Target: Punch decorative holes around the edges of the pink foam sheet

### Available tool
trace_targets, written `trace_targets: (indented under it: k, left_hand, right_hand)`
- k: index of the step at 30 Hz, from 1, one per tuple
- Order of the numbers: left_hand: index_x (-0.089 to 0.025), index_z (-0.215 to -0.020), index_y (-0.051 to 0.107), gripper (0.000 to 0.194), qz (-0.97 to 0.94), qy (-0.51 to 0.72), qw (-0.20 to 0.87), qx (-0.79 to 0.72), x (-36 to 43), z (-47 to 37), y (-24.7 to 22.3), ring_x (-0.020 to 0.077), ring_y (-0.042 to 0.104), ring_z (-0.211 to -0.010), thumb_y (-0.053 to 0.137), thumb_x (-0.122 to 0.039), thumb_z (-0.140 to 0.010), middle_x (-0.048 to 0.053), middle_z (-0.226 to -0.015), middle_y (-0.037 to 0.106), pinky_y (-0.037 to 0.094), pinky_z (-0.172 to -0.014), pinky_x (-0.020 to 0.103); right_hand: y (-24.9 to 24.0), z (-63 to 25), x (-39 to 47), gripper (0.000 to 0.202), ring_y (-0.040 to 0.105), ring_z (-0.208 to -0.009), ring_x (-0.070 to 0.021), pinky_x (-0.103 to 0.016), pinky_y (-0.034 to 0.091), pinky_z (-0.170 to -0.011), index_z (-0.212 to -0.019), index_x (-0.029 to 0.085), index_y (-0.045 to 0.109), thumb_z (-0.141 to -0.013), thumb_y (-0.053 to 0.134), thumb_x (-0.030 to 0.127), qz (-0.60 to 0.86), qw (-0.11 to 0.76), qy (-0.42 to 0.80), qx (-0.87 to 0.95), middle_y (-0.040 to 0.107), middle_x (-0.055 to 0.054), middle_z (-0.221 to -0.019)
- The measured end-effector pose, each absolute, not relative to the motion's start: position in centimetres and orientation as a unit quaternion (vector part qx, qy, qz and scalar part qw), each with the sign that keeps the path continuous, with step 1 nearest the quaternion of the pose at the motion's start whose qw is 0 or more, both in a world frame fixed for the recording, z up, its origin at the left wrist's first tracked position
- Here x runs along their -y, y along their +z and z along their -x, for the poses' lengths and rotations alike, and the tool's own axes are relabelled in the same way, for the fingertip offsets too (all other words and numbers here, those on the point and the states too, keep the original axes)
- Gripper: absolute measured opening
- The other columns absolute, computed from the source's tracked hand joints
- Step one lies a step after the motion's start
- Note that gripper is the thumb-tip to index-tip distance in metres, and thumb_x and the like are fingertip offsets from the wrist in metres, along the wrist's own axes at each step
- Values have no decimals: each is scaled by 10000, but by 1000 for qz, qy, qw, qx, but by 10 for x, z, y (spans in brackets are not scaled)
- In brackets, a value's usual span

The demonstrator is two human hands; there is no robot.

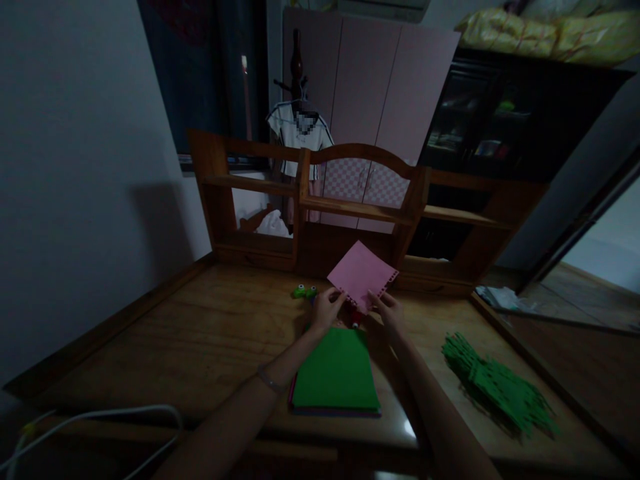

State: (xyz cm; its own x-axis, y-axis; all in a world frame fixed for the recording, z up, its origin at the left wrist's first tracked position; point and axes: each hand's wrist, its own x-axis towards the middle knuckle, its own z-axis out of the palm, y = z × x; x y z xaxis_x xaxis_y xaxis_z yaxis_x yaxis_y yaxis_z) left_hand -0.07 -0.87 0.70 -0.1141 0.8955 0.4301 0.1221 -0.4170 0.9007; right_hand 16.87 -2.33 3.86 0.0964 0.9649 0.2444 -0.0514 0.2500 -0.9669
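Note:
Both hands hold up a pink square sheet of paper [361, 272] above the wooden desk [200, 340]. My left hand [327, 308] pinches its lower left edge and my right hand [389, 311] pinches its lower right edge, which looks punched into a lace pattern. Under the hands lies a stack of coloured paper with a green sheet on top [336, 370]. A small red object [355, 320], partly hidden, sits between the hands. A small green punch tool [305, 291] rests just left of my left hand.
A pile of cut green paper strips [495, 383] lies at the right of the desk. A wooden shelf unit [350, 207] stands at the back. A white cable [100, 417] loops over the near left edge. Pink wardrobe and dark cabinet stand behind.

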Motion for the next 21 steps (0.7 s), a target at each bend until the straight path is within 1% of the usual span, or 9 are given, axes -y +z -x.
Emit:
trace_targets:
  k: [4,7,11,13,16,21]
  left_hand:
    - [-152,-860,656,256,-593,606,312,-429,6,0,4,181,628,-776,578,-385,-789,71,-850,676,469,-694,268]
    - [-155,-877,652,255,-597,606,313,-423,5,-1,2,178,625,-790,566,-382,-798,65,-861,676,464,-694,262]
    - [-150,-882,649,253,-596,606,319,-419,6,-1,3,174,622,-787,555,-372,-804,62,-866,674,458,-691,258]
    - [-148,-866,647,250,-597,602,319,-424,7,-1,5,171,619,-770,550,-370,-805,59,-849,673,453,-676,253]
    - [-149,-835,644,246,-595,597,315,-437,11,-1,10,169,615,-749,551,-374,-802,52,-818,671,447,-665,249]
    - [-170,-897,646,243,-588,602,325,-432,16,-1,15,176,615,-831,534,-369,-814,49,-883,672,450,-730,259]
  right_hand:
    - [47,-160,33,395,624,-664,-191,-288,483,-604,-826,146,695,-620,715,483,439,579,431,535,697,-86,-794]
    - [50,-158,36,366,625,-676,-198,-279,477,-596,-794,147,701,-623,719,471,446,574,419,544,698,-94,-789]
    - [46,-161,32,401,625,-691,-201,-280,476,-597,-801,141,698,-617,710,497,453,574,404,550,697,-96,-791]
    - [43,-163,29,417,620,-675,-194,-283,476,-598,-816,137,693,-620,699,505,455,579,399,546,695,-89,-779]
    - [38,-165,25,407,599,-632,-179,-277,464,-579,-782,129,688,-616,692,500,465,585,388,540,681,-76,-723]
    - [35,-171,19,392,568,-622,-172,-263,435,-558,-760,125,686,-620,673,491,486,602,341,534,672,-76,-708]
